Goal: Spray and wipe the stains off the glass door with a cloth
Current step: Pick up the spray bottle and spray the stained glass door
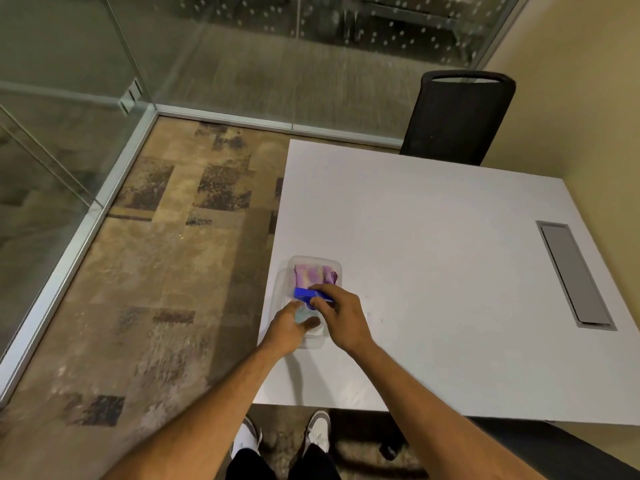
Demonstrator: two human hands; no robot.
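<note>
- You are at the pick-up step, as I judge it: both hands are at the clear plastic tray (335,265) near the left edge of the white counter (433,237), and nothing is out of the tray yet.
- Your right hand (341,318) has its grip curled onto the blue spray head of the small spray bottle (310,295); your left hand (289,325) is wrapped around what looks like the bottle's pale body, fingers bent.
- The folded purple and pink cloth (315,274) lies in the tray's far half, just beyond the bottle, and neither hand touches it.
- Next you need to lift bottle and cloth clear of the tray, then turn to the glass door (69,46) at far left.
- The bottle's body is mostly hidden by your hands, the view is blurred, and no stains on the glass can be made out.
</note>
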